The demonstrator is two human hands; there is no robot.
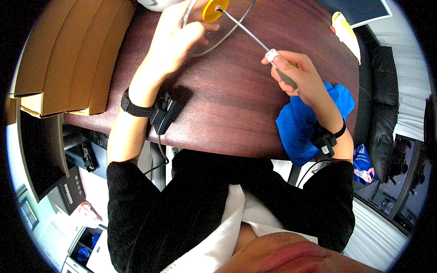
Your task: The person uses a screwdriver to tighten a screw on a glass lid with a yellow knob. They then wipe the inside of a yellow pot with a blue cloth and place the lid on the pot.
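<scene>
In my right hand [301, 75] is a screwdriver with a grey and white handle [284, 76], its fingers closed round the grip. The long metal shaft runs up and left, and its tip meets the middle of a yellow disc [211, 13]. My left hand [180, 36] is closed around the disc's side, fingers curled; part of the piece is cut off by the top edge. A thin grey cable [223, 42] loops beside the disc, over the brown table [218, 100]. What the disc belongs to cannot be made out.
Cardboard boxes [73, 54] stand along the left. A blue cloth [293, 125] hangs over the near table edge under my right forearm. A yellow and white item [347, 35] and a dark panel [357, 9] lie at the far right. Both wrists wear black strapped devices with cables.
</scene>
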